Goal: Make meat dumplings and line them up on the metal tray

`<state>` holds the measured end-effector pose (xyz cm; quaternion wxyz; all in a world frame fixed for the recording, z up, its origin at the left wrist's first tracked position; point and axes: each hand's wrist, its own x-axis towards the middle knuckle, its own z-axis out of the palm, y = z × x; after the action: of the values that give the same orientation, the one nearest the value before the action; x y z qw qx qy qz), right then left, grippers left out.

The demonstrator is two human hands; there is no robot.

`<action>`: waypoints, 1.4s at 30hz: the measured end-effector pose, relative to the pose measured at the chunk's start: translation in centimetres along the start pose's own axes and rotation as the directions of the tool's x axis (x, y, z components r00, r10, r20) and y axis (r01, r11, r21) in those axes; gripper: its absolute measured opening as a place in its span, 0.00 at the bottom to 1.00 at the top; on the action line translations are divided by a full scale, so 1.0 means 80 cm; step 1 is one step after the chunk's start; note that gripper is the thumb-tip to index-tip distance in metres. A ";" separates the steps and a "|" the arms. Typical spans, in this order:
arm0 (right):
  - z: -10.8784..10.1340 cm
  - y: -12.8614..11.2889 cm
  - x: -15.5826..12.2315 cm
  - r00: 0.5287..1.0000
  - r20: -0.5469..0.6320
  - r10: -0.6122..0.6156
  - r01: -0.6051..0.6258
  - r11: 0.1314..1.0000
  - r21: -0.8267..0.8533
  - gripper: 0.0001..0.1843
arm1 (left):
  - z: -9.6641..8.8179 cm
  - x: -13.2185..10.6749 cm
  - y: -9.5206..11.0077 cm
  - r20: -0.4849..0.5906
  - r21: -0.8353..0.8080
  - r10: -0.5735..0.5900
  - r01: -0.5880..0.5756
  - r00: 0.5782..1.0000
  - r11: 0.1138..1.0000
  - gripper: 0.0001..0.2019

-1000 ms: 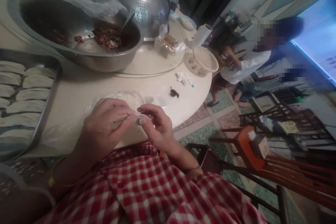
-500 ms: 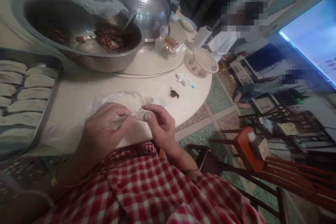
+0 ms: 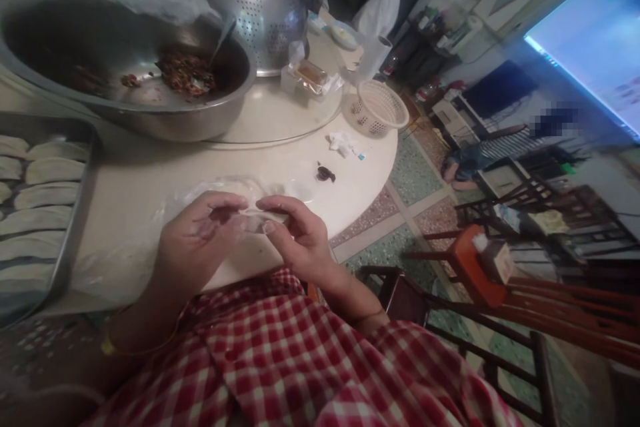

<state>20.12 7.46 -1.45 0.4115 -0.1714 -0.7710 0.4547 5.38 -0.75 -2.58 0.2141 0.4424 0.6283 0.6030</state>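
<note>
A pale dumpling (image 3: 257, 219) is held between my two hands, just above the table's near edge; the fingers cover much of it. My left hand (image 3: 203, 233) pinches its left end between thumb and fingers. At the other end, the thumb and fingers of my right hand (image 3: 300, 233) are closed on it. Behind the hands, a clear plastic bag (image 3: 175, 203) lies on the table with pale round wrappers partly visible in it. To the left stands a metal tray (image 3: 83, 193) with rows of folded dumplings (image 3: 43, 220).
A big steel bowl (image 3: 165, 123) with dark chopped filling (image 3: 187, 73) and a spoon stands behind. Near it are a steel colander (image 3: 270, 7), a white plastic basket (image 3: 380, 107), crumpled tissue (image 3: 341, 143) and a dark scrap (image 3: 325, 174). Chairs (image 3: 475, 267) stand right; people are in the background.
My fingers have shifted along the dumpling, which now shows less between them. The view has turned slightly, so bowl and tray sit further left. A person in the background has moved.
</note>
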 end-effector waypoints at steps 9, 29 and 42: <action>-0.029 -0.005 0.002 0.989 0.088 0.118 -0.130 0.980 0.149 0.18 | 0.014 0.014 0.015 0.188 -0.407 -0.255 0.312 0.948 0.859 0.01; -0.051 -0.024 0.005 0.998 0.055 0.015 -0.012 0.998 -0.060 0.07 | 0.028 0.008 0.023 0.148 -0.436 -0.203 0.248 0.968 0.865 0.06; -0.045 -0.013 0.013 0.963 0.087 0.255 -0.263 0.960 0.095 0.10 | 0.028 -0.001 0.007 0.108 -0.111 0.165 -0.153 0.980 0.982 0.08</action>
<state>22.43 9.61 0.81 0.3283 -0.2319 -0.7314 0.5510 7.36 0.37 -2.51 0.2239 0.5141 0.5455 0.6229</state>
